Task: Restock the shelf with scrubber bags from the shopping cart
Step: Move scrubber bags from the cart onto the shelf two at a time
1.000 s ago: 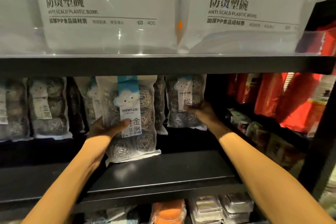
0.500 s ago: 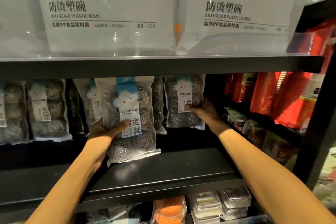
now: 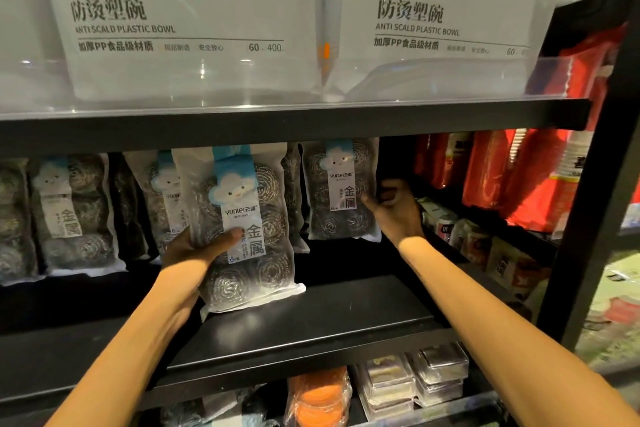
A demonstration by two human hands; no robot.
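Gripping two: left hand (image 3: 192, 251) front scrubber bag (image 3: 254, 274), right hand (image 3: 394, 210) rear scrubber bag (image 3: 330, 218).

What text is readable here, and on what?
"防烫塑碗", "ANTI SCALD PLASTIC BOWL", "加厚PP食品级材质", "60", "400": left bowl bag.
Same, minus "400": right bowl bag.
"yunlei", "金属": scrubber bag in left hand.
"yunlei", "金属": right scrubber bag, held by right hand.
Finer print, and the red packs' labels: too blurred.
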